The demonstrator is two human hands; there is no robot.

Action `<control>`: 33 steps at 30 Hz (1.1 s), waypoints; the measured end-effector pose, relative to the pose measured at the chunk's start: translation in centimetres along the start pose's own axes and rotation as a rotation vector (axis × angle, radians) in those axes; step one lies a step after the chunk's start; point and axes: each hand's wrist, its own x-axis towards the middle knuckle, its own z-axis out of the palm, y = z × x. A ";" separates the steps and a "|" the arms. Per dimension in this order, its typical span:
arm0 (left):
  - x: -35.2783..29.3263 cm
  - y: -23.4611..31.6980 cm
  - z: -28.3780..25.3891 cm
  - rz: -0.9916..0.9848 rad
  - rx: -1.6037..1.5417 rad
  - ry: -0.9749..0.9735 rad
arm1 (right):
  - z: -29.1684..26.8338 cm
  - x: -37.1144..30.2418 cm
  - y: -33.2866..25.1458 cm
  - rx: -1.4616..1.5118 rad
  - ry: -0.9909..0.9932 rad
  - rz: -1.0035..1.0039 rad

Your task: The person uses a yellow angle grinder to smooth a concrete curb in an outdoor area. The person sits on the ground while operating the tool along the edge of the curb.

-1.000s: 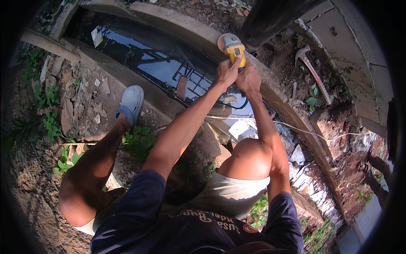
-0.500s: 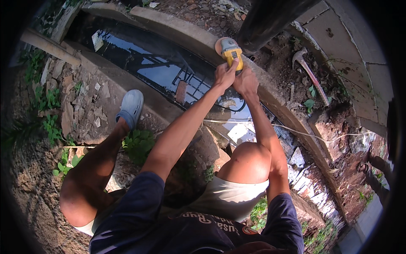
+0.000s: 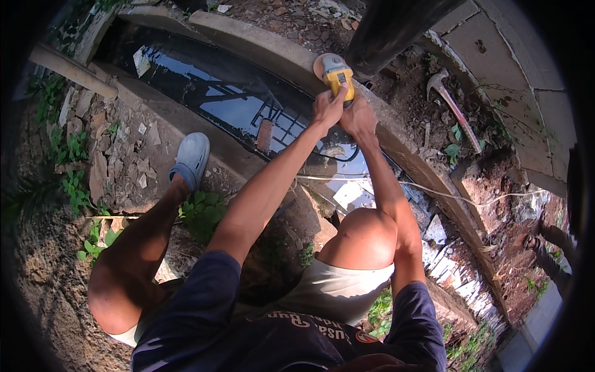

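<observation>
Both my hands are wrapped round a yellow and grey angle grinder (image 3: 338, 77) beyond the trough's near side. My left hand (image 3: 329, 109) grips it from the left, its thumb up along the yellow body. Close beside it, my right hand (image 3: 359, 117) closes round the rear of the tool. The orange-brown disc (image 3: 320, 64) at the grinder's head sits at the inner edge of the far concrete wall (image 3: 273, 49); whether it touches the concrete, I cannot tell. A dark cord (image 3: 347, 160) loops below my hands.
Dark water (image 3: 204, 84) fills the trough, with a brick piece (image 3: 264, 135) at its near side. A hammer (image 3: 454, 110) lies on soil to the right, near a thick dark post (image 3: 390, 34). A white cable (image 3: 434, 191) crosses below my arms. Rubble (image 3: 133, 158) lies left of my shoe.
The grinder and both hands have shifted very slightly to the left and toward me. My grip looks the same.
</observation>
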 end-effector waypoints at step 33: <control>-0.5 0.4 0.4 -0.057 -0.012 -0.061 | -1.1 -1.0 0.2 0.038 -0.003 0.034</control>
